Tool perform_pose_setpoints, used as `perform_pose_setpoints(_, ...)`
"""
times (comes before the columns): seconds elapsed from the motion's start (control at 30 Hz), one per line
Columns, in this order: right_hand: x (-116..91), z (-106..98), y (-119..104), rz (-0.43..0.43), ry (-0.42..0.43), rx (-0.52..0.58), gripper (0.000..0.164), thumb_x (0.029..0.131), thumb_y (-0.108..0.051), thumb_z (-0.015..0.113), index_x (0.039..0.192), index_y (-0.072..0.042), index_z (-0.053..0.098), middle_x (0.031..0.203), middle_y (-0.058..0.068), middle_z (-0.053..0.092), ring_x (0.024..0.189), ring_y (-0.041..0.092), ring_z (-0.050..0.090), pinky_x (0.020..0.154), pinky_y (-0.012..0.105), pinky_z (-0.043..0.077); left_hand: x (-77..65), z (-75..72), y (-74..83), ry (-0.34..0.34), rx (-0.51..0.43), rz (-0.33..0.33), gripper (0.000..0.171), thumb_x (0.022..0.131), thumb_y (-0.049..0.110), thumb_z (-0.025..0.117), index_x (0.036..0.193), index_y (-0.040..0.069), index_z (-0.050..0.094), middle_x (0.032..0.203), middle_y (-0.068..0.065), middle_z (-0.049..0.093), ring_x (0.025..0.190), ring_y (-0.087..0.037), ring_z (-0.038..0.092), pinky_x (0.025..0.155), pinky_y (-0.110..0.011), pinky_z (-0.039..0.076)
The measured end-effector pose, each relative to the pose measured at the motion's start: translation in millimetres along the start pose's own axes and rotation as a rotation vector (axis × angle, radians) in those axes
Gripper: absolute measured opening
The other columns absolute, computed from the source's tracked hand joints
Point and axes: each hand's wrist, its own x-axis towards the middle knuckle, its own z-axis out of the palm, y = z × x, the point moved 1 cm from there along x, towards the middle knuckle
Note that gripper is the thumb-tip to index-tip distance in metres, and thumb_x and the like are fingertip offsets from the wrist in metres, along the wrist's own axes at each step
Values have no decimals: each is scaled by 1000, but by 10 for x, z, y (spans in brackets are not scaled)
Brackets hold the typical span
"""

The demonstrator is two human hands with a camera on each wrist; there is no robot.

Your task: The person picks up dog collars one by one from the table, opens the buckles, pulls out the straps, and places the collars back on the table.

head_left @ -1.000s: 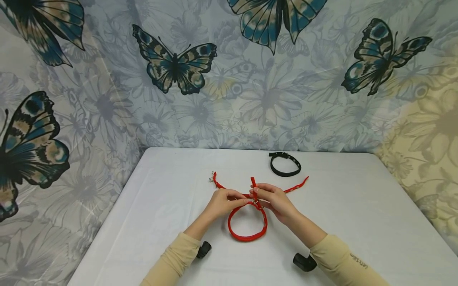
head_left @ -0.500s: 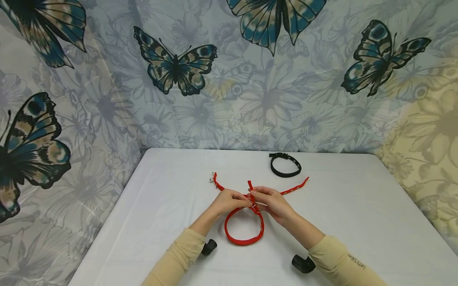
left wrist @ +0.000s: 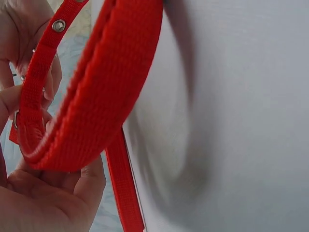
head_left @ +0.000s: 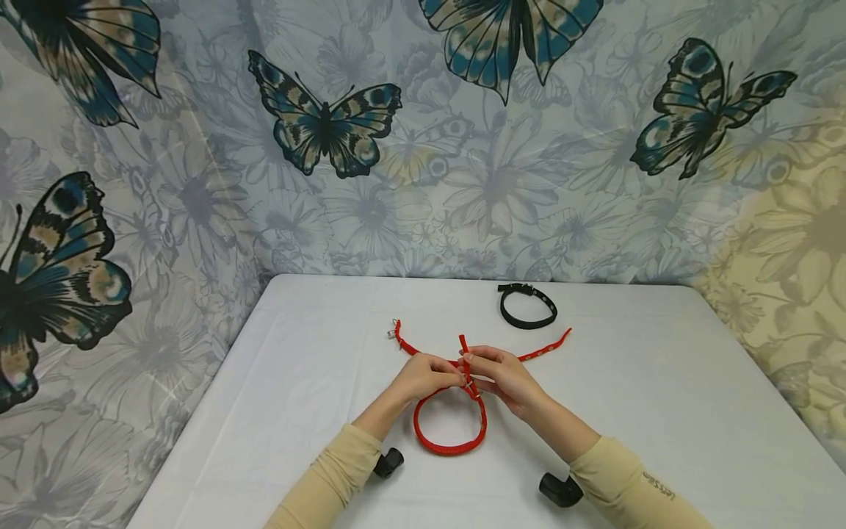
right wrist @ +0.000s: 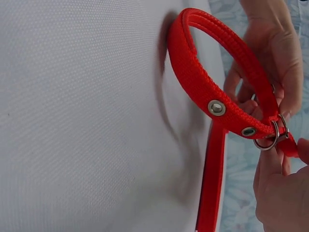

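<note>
A red pet collar (head_left: 451, 450) is bent into a loop, with metal eyelets along its webbing. My left hand (head_left: 426, 378) pinches it near the buckle, at the top left of the loop. My right hand (head_left: 507, 376) pinches the strap's free end, which points upward between the hands. In the right wrist view, a metal D-ring (right wrist: 268, 143) hangs beside the buckle, where the fingers meet. The left wrist view shows the padded band large and near, partly covering both hands. Behind the hands, a second red collar (head_left: 547, 347) lies unbuckled, its middle hidden.
A black collar (head_left: 529, 323), fastened in a loop, lies toward the back right of the white table (head_left: 317, 316). Black wrist devices (head_left: 560, 490) sit under both forearms. A butterfly-patterned cloth (head_left: 502, 191) hangs behind the table.
The looped red collar has shifted slightly left and toward the front. My left hand has moved a little right, closer to my right hand, and the strap's free end sits slightly lower.
</note>
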Motion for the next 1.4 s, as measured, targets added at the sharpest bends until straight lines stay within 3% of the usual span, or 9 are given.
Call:
perform_pose_setpoints(0.37, 11, -29, 36, -19, 29, 2, 43, 95, -23, 65, 128, 3, 55, 110, 6, 67, 102, 18, 64, 86, 33, 54, -32, 3, -46, 69, -33, 5, 15, 78, 28, 80, 83, 14, 78, 82, 5, 70, 74, -15, 61, 68, -29, 50)
perform_pose_setpoints(0.53, 17, -28, 35, -17, 31, -8, 44, 94, -23, 66, 128, 2, 55, 110, 5, 67, 102, 18, 63, 87, 34, 54, -32, -14, -66, 70, -67, 11, 16, 78, 27, 79, 86, 12, 78, 82, 4, 70, 75, -19, 63, 71, -35, 53)
perform_pose_setpoints(0.83, 10, -28, 37, -18, 13, -39, 44, 93, -26, 67, 127, 2, 57, 107, 5, 68, 99, 18, 63, 89, 34, 53, -67, -7, -66, 36, -279, 11, 17, 83, 13, 76, 93, -1, 74, 88, -3, 70, 91, -32, 68, 77, -34, 57)
perform_pose_setpoints(0.97, -9, -49, 72, -12, 3, -55, 47, 93, -28, 68, 127, 2, 58, 110, 6, 68, 100, 20, 64, 91, 36, 53, -73, -7, -88, 38, -328, 21, 18, 85, 10, 74, 95, -4, 73, 89, -4, 70, 93, -35, 68, 79, -35, 57)
perform_pose_setpoints(1.13, -64, -155, 193, 8, -35, -115, 48, 92, -30, 68, 126, 2, 60, 112, 7, 68, 101, 20, 65, 90, 36, 53, -93, -10, -123, 65, -408, 14, 19, 85, 7, 73, 97, -7, 71, 90, -5, 69, 93, -33, 68, 80, -35, 57)
perform_pose_setpoints(1.4, -162, -263, 377, 32, -175, -229, 42, 91, -29, 70, 118, 4, 65, 104, 11, 70, 91, 18, 65, 85, 32, 55, -108, -43, -186, 86, -495, 35, 17, 86, 5, 72, 97, -8, 69, 89, -6, 70, 89, -23, 68, 81, -36, 57)
